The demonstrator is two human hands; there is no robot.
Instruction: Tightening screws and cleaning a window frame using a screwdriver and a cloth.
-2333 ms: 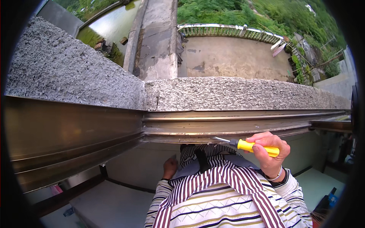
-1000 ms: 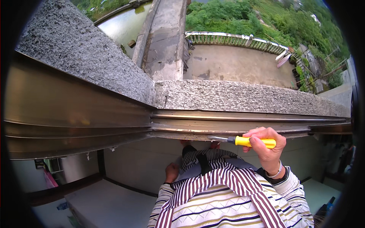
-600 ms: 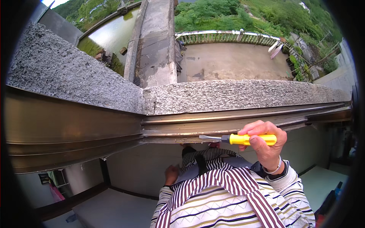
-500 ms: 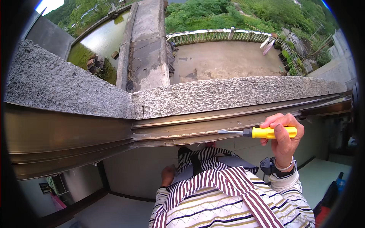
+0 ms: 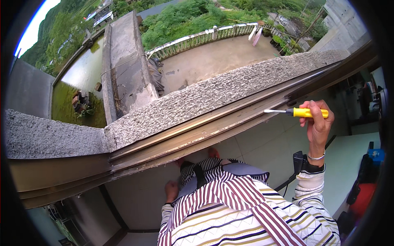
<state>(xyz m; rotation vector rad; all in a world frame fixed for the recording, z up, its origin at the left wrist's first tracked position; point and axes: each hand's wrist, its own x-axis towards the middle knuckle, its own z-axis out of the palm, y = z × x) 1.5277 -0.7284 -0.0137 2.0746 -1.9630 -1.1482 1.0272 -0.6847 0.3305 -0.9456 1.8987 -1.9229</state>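
A flat-blade screwdriver point(image 5: 310, 112) with a yellow handle lies in the grip of my right hand point(image 5: 317, 123). Its thumb rests along the handle. The blade points left, and its flattened tip is at the near edge of the brown metal window track point(image 5: 197, 137); whether it touches the metal I cannot tell. Dirt and pale flakes mark the ridges of the track. My left hand point(image 5: 171, 190) hangs low at my side, away from the window; it is small in view and its fingers are not clear.
Beyond the track runs a rough concrete ledge point(image 5: 230, 92). Outside lie a terrace with a balustrade point(image 5: 193, 41) and a pool of greenish water point(image 5: 84, 67). Brown frame point(image 5: 61, 172) rises at the left. At the right is a pale tabletop point(image 5: 355, 151) with a red item point(image 5: 363, 199).
My view has turned and tilted, so the track now slopes up to the right. My right hand has moved right along the track with the screwdriver, its hold slightly altered.
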